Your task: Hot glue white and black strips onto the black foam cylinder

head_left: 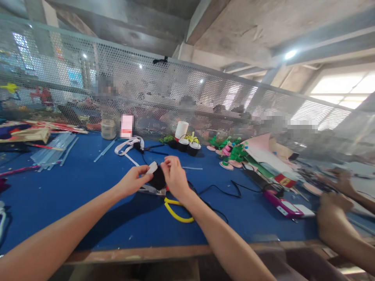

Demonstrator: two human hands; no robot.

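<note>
Both hands, left hand (133, 180) and right hand (175, 176), pinch a black pom-pom (158, 178) with white tag (152, 168); a loose pinch could drop it onto the scissors (175, 208).

Two black pots (188, 146); one white cup (181, 130)

The dark lump (158, 178) held between the hands is mostly covered by the fingers, so its kind cannot be told. The yellow handles (175, 212) run under the right wrist, hiding the tool's head. A co-worker's hands (334, 218) at the right edge are blurred and cut off. Figures behind the mesh screen (187, 93) are hazy. The table (73, 195) runs off the left edge.
</note>
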